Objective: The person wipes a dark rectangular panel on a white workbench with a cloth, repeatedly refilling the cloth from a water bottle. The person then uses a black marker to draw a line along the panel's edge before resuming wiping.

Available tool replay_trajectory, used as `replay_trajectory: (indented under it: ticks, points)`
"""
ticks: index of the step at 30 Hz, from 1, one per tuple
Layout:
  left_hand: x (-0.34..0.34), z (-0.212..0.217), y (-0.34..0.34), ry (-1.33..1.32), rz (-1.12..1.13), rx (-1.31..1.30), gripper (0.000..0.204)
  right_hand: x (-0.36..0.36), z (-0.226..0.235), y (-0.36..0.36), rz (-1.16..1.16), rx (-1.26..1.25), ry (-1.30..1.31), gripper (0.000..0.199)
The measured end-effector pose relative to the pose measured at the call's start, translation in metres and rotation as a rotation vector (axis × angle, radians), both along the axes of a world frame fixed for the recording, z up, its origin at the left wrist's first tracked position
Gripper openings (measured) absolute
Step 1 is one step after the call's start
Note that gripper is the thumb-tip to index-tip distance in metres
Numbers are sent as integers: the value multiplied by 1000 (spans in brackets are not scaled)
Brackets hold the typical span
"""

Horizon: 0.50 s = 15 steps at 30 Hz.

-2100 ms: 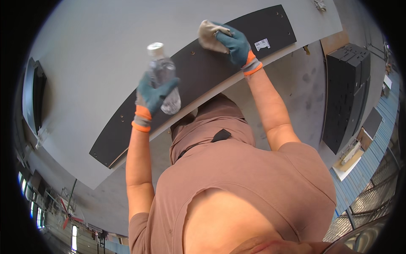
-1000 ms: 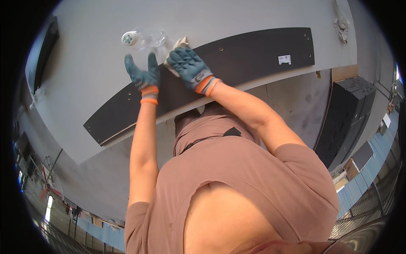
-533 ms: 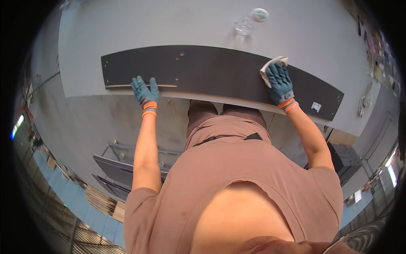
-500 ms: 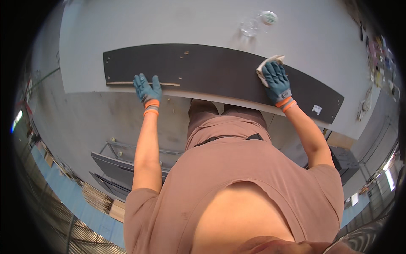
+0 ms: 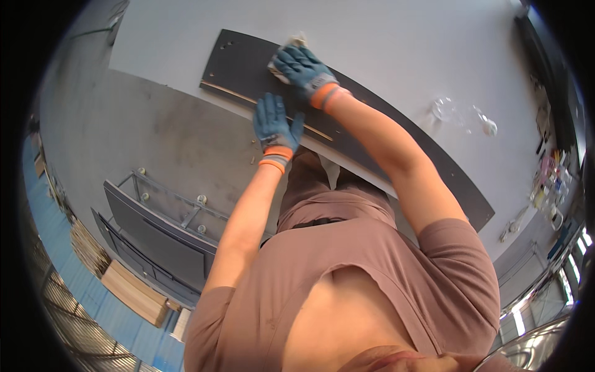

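A long dark grey panel (image 5: 242, 65) with one curved edge lies on a pale table. My right hand (image 5: 305, 69), in a blue-grey glove with an orange cuff, is pressed on a whitish cloth (image 5: 299, 41) near the panel's left end, fingers stretched over it. The cloth's underside is hidden. At the panel's near edge, my left hand (image 5: 276, 124), gloved alike, rests with fingers extended and thumb apart, holding nothing. Beside it a thin light-coloured groove or strip (image 5: 232, 93) runs along that edge. My right forearm crosses over the panel and covers part of it.
On the light table (image 5: 384, 37), past the panel, lie a clear container (image 5: 443, 110) and a round white item (image 5: 489, 128), both blurred. Small mixed items (image 5: 548, 180) sit at far right. Lower left stand dark boards (image 5: 155, 223) by a metal frame with casters (image 5: 201, 199).
My right hand has swept the cloth leftward along the panel, from its right half to near its left end. The left hand stays at the near edge. The whole view has turned.
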State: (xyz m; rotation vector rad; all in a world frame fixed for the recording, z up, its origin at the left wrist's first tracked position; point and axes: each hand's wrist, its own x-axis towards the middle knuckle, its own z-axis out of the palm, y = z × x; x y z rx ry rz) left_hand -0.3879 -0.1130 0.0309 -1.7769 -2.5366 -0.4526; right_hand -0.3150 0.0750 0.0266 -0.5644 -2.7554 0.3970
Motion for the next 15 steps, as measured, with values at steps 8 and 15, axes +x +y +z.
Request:
replay_trajectory:
  ticks: [8, 15]
  points:
    - [-45, -5, -13, -178, -47, 52, 93, 72, 2, 5, 100, 10, -110, 54]
    - [-40, -15, -16, -294, -53, 89, 92, -139, 0, 33, 120, 51, 51, 52]
